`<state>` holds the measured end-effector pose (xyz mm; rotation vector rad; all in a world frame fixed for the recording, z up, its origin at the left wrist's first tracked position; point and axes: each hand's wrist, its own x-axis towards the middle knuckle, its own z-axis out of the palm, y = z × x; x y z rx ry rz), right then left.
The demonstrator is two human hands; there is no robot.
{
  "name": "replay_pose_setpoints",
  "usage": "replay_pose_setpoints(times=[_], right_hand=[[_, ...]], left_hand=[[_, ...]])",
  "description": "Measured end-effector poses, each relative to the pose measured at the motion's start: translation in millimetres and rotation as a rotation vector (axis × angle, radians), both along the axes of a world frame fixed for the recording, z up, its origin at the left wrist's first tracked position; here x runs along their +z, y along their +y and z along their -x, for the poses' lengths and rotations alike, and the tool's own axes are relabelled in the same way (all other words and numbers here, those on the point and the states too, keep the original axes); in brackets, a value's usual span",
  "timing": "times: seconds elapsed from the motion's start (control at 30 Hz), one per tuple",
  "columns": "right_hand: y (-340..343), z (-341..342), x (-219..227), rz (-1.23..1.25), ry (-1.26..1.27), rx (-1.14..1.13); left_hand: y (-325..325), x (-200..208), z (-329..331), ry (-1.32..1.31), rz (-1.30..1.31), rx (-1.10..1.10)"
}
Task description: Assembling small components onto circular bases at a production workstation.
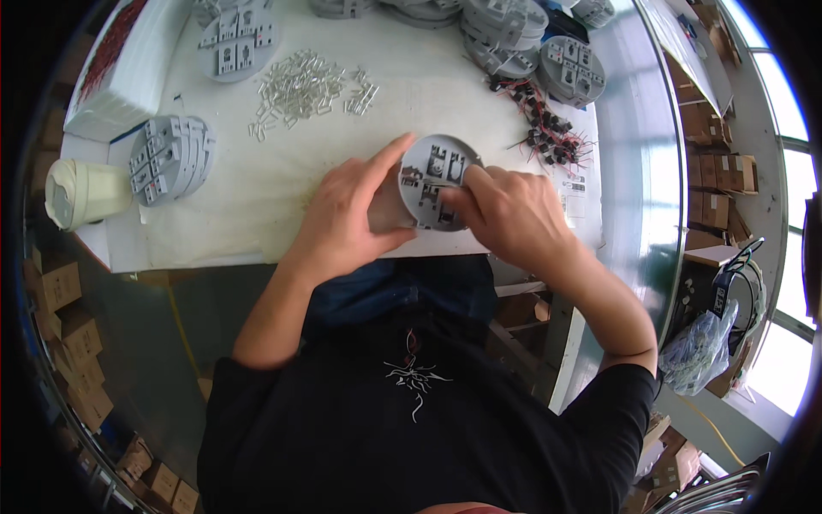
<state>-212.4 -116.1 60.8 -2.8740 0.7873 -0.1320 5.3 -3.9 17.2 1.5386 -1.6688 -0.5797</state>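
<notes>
A round grey plastic base [437, 176] with raised slots and small metal parts is tilted up at the table's front edge. Curved around its left side, my left hand [341, 214] grips the rim between the forefinger above and the thumb below. My right hand [514, 210] is closed, thumb and forefinger pinched together on the base's right half. Whatever sits between those fingertips is hidden. Beyond the hands lies a loose pile of small clear, tube-like pieces [300, 90]. Small black parts with red wires [548, 128] are heaped to the right of it.
More round grey bases are stacked at the left [173, 161], far left [238, 47] and far right [505, 34]. A pale cup-like container [86, 195] stands by the left edge, near a white foam box [128, 77] of red pieces. Cardboard boxes [719, 171] fill shelves at right.
</notes>
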Motion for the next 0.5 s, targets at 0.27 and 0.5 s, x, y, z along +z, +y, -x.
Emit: replay_pose_setpoints(times=[0.27,0.5], right_hand=[[20,13,-26,0.069,-0.390,0.058],[-132,159,-19,-0.108,-1.125,-0.774]], left_hand=[[-10,-19,3,0.191,0.019,-0.001],[8,-17,2,0.057,0.141,0.163]])
